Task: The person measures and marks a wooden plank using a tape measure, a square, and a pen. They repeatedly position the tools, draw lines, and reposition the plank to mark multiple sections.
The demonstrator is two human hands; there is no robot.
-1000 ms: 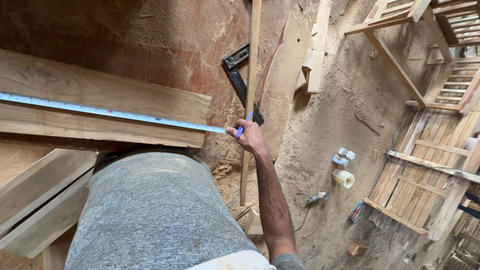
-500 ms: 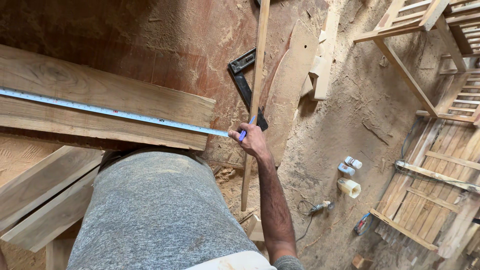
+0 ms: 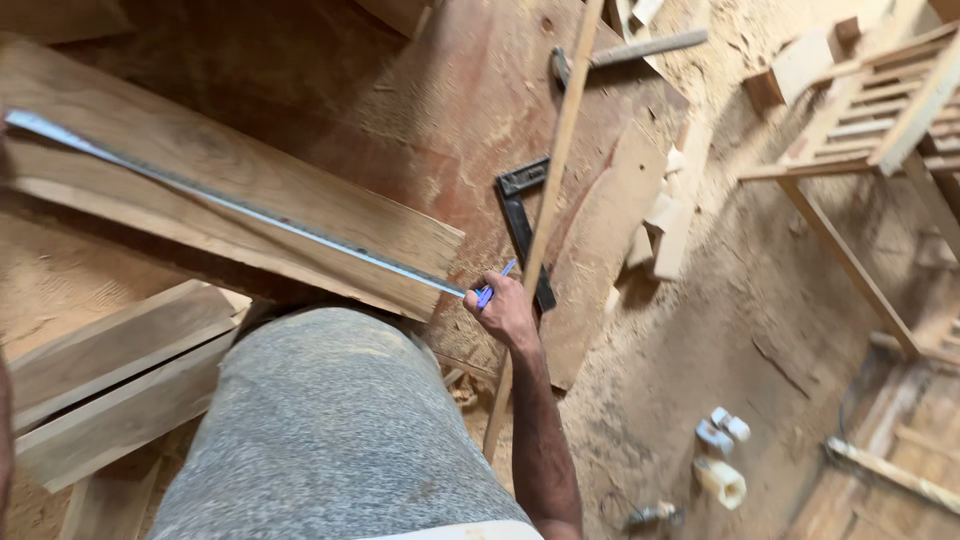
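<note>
My right hand holds a blue pen at the right end of a long wooden plank. A thin metal tape or ruler strip runs along the plank's top from far left to the hand. The hand pinches the pen and the strip's end together at the plank's corner. My grey-trousered leg presses against the plank's near side. My left hand is out of view.
A black try square and a thin wooden stick lie on the sawdust floor beyond the hand. More planks are stacked at lower left. Wooden frames stand at upper right; small white tubs sit at lower right.
The view has tilted and shifted, so the plank now slants down to the right. My right hand stays at the plank's end with the pen.
</note>
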